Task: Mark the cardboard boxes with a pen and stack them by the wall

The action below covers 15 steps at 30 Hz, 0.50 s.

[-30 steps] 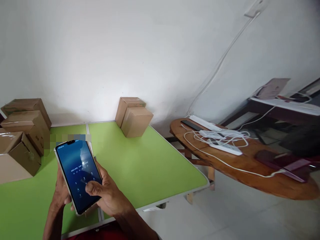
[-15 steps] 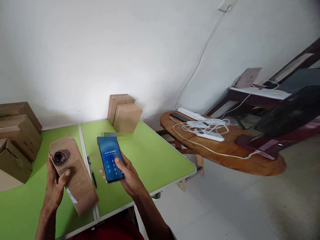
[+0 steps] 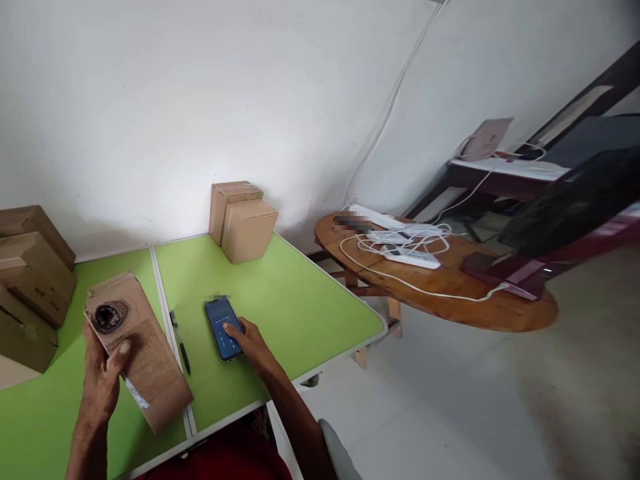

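Observation:
My left hand [image 3: 103,377] grips a long cardboard box [image 3: 150,353] by its left side, thumb on top, fingers partly hidden underneath. The box has a hole ringed with dark scribble near its far end and a white label low on its left edge. In my right hand [image 3: 253,343] is a smartphone [image 3: 223,330], its screen lit with a number keypad and my thumb over it. The phone is low over the green table [image 3: 310,300]; whether it touches the surface I cannot tell. Between box and phone lies a black pen [image 3: 181,343].
Several cardboard boxes [image 3: 40,280] stand at the left, and two smaller boxes [image 3: 250,230] at the back against the wall. To the right, a wooden table [image 3: 400,283] carries white power strips [image 3: 413,257] with tangled cables and a dark monitor [image 3: 575,200].
My right hand has lowered the phone away from me toward the tabletop, and its screen looks dimmer. The left hand keeps its hold on the box. The whole view has shifted slightly.

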Available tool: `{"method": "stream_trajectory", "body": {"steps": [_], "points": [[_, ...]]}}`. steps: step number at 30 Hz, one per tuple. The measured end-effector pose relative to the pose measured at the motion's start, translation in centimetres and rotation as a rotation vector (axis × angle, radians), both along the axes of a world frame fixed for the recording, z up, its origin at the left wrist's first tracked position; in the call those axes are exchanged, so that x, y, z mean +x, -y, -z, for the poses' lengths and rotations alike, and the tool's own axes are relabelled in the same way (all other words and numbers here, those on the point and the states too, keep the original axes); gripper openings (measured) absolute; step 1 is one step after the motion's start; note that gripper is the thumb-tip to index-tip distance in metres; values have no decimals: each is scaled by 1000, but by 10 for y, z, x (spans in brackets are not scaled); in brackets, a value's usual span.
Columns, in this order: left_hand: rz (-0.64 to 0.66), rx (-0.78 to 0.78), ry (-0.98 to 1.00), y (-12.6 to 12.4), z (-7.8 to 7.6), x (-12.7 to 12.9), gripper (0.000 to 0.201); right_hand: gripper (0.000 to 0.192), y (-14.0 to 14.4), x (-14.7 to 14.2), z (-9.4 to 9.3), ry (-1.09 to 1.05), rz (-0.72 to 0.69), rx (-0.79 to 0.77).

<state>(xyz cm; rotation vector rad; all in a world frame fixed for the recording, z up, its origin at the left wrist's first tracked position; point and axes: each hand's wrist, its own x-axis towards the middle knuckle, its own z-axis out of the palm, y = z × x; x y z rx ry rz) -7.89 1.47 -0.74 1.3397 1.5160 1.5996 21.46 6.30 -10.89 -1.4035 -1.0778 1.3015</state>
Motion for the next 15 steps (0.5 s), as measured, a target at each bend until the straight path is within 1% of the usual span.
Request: {"method": "stream_trajectory", "body": {"steps": [3,5,9,11,13,14,15], "points": [[0,11,-4,1,2,-1,101,34,3,8,-2,223,22,18],[-4,19,-7,1,4,-1,99,23,7,12,-6,353,18,19],[-5,32,9,4,10,-3,98,13,14,13,-15,546,20,24],[12,24,21,5,17,-5,96,14,15,9,-23,595,22,49],[33,35,42,4,26,-6,95,20,17,0,-32,600,-4,90],[38,49,58,3,32,-6,97,26,18,-7,-38,574,-45,114],[44,63,83,2,37,-5,99,35,19,-16,-44,516,-114,143]]}}
